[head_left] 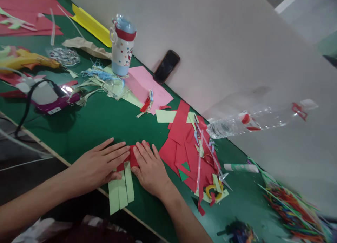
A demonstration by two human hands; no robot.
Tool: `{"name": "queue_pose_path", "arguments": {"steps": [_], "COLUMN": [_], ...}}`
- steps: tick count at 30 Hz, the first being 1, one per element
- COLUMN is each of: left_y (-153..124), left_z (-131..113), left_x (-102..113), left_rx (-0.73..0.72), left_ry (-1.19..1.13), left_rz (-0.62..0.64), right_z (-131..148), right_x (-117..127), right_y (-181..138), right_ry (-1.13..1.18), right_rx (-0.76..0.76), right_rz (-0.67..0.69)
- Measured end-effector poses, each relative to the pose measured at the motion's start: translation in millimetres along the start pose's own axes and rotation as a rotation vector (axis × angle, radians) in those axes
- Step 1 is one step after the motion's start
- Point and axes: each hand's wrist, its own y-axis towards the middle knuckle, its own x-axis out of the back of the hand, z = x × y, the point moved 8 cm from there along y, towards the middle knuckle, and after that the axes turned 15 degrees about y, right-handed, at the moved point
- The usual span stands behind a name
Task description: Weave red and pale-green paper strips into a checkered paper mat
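Palms down, fingers spread: left hand (101, 162) and right hand (150, 167) press the red paper (132, 158) between them onto pale green strips (121, 191) just beneath, creasing, I'd say, next needing even pressure.

Your left hand (101, 162) and right hand (149, 167) lay side by side at lower centre, on a folded paper (131, 158) atop strips (121, 192). A paper heap (181, 141) lay to their right. A bottle (121, 44) stood at upper centre, with a phone (166, 66) to its right.

Left hand (101, 162) and right hand (150, 167) press red paper (132, 158), seemingly atop pale green strips (121, 192).
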Motion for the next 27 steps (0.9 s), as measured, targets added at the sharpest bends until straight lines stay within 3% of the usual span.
{"name": "queue_pose_path", "arguments": {"steps": [4,15,23,27], "left_y": [-8,-7,-4,-3], "left_z": [0,4,-29,-30], "left_x": [-9,-2,3,-5], "left_rx": [-0.020,-0.055,-0.136,-0.114], "left_ry": [0.016,0.008,-0.025,-0.081], "left_rz": [0.005,0.062,0.089,0.098], "right_z": [-3,-3,-12,-19], "right_x": [-4,-4,16,16], "right_y": [0,-2,-4,-4], "right_ry": [-0.002,0.042,0.105,0.107], "right_rx": [0.002,0.008,-0.063,-0.079], "right_rz": [-0.020,-0.039,-0.043,-0.036]}}
